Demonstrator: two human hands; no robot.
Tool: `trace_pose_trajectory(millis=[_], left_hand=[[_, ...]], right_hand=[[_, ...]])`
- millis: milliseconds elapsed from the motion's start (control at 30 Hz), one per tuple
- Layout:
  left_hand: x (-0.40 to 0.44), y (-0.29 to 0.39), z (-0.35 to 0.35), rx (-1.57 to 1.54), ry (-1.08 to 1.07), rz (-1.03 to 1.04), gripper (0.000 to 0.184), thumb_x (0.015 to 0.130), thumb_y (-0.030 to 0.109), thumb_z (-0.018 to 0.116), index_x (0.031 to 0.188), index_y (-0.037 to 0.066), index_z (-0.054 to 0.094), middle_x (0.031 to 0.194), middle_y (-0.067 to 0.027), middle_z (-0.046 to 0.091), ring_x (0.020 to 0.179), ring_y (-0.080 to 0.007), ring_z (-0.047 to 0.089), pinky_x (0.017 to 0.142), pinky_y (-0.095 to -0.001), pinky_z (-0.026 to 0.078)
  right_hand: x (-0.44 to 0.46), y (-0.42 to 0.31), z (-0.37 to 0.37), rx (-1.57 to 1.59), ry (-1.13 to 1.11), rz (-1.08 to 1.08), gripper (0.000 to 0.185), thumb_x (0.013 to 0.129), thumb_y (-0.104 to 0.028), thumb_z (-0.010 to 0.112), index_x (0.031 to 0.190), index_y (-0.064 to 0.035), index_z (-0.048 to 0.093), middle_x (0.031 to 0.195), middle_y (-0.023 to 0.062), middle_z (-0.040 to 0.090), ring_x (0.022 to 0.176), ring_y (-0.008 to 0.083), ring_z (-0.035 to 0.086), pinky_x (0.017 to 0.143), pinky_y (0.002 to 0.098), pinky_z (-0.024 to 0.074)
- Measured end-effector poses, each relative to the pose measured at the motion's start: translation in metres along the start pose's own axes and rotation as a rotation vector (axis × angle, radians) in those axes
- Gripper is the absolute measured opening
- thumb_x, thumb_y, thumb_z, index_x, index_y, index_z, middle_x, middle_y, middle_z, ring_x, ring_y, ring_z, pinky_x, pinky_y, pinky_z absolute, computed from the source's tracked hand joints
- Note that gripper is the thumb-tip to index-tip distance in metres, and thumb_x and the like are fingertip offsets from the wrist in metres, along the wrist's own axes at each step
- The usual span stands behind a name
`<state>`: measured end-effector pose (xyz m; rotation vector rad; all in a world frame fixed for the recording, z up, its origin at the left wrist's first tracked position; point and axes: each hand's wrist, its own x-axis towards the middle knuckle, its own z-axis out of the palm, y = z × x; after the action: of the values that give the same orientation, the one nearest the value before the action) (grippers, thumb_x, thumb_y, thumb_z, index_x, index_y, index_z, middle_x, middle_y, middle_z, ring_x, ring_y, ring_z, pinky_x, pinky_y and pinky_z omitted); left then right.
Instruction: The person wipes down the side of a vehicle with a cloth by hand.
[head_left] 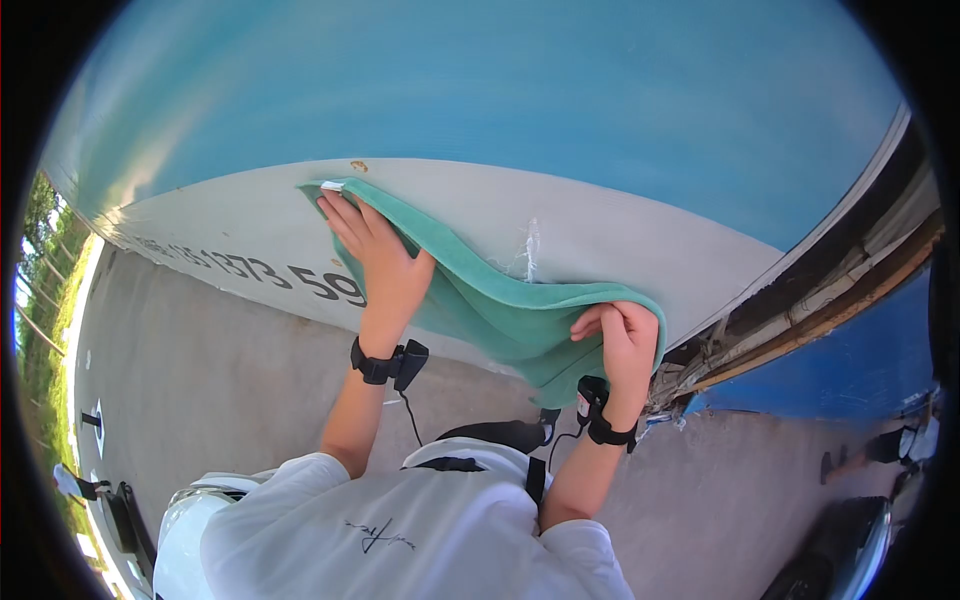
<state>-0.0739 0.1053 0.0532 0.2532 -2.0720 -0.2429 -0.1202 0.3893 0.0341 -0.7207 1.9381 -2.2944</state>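
Note:
A green cloth [490, 310] hangs in a sagging curve between my two hands, against the pale grey lower band of a large panel [590, 240]. My left hand [385, 255] holds its upper left part against the panel, fingers long and close together, thumb out to the side. A small white tag [332, 186] shows at the cloth's corner by those fingertips. My right hand [627, 340] grips the cloth's right end, with the fingers curled and the cloth passing behind them. Black straps with small devices circle both wrists.
Blue surface [500, 80] fills the area above the grey band, which carries printed black digits [250, 275]. Ragged wood and a dark gap [800, 320] lie at the right edge. A parked vehicle [835, 550] and a person [905, 440] are at lower right. Concrete ground [200, 380] lies below.

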Motion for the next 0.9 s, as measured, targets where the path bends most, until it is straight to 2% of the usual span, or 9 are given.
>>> trace_pose_trajectory(millis=[133,333,467,567,700,800,900], left_hand=[[0.001,-0.009,0.004,0.015,0.046,0.068,0.108,0.086,0.056,0.061,0.152,-0.002,-0.001,0.155,-0.0321,-0.012,0.143,-0.0522,-0.011,0.111,-0.0656,0.000],[0.001,-0.010,0.007,0.030,0.057,0.084,0.108,0.085,0.057,0.061,0.152,-0.002,0.001,0.156,-0.0318,-0.011,0.143,-0.0523,-0.011,0.111,-0.0657,0.001],[-0.004,-0.011,0.005,0.058,0.005,0.032,0.108,0.083,0.056,0.062,0.152,-0.003,0.004,0.155,-0.0325,-0.009,0.143,-0.0529,-0.009,0.111,-0.0660,0.002],[-0.006,-0.020,0.008,0.103,-0.006,0.044,0.107,0.082,0.056,0.063,0.152,-0.003,0.006,0.155,-0.0333,-0.007,0.142,-0.0533,-0.008,0.111,-0.0661,0.003],[-0.012,-0.028,0.010,0.113,-0.007,0.035,0.107,0.082,0.056,0.063,0.152,-0.003,0.008,0.155,-0.0342,-0.004,0.142,-0.0538,-0.007,0.111,-0.0666,0.004],[-0.014,-0.031,0.010,0.098,-0.006,0.028,0.108,0.081,0.058,0.064,0.152,-0.003,0.009,0.154,-0.0347,-0.003,0.142,-0.0541,-0.006,0.111,-0.0671,0.004],[-0.018,-0.035,0.011,0.095,0.000,0.040,0.109,0.080,0.060,0.064,0.151,-0.004,0.011,0.154,-0.0348,-0.003,0.142,-0.0544,-0.005,0.110,-0.0673,0.003]], right_hand=[[-0.001,0.001,-0.006,-0.068,-0.060,0.136,0.023,0.085,0.005,0.042,0.086,0.0095,0.064,0.070,0.0116,0.066,0.060,0.0166,0.063,0.059,0.0277,0.0518],[0.003,-0.006,0.018,-0.027,0.231,-0.045,0.023,0.084,0.006,0.042,0.082,0.0083,0.065,0.063,0.0109,0.065,0.053,0.0152,0.060,0.053,0.0272,0.0496],[0.010,-0.022,0.027,-0.046,0.309,-0.221,0.021,0.084,0.006,0.042,0.076,0.0062,0.062,0.063,0.0093,0.064,0.052,0.0140,0.059,0.052,0.0267,0.0480],[0.012,-0.013,0.035,-0.143,0.178,-0.167,0.021,0.085,0.005,0.043,0.077,0.0049,0.062,0.062,0.0085,0.063,0.052,0.0136,0.059,0.052,0.0268,0.0475],[-0.010,0.042,0.029,-0.254,0.061,-0.033,0.019,0.085,0.002,0.046,0.076,0.0049,0.062,0.062,0.0084,0.063,0.052,0.0141,0.060,0.052,0.0270,0.0477],[-0.018,0.064,0.016,-0.207,0.136,-0.002,0.020,0.084,0.003,0.046,0.077,0.0053,0.064,0.061,0.0086,0.063,0.051,0.0141,0.059,0.051,0.0266,0.0476],[-0.005,0.018,0.017,-0.067,0.184,-0.008,0.022,0.083,0.004,0.044,0.078,0.0065,0.065,0.060,0.0092,0.063,0.050,0.0142,0.059,0.050,0.0263,0.0477]])
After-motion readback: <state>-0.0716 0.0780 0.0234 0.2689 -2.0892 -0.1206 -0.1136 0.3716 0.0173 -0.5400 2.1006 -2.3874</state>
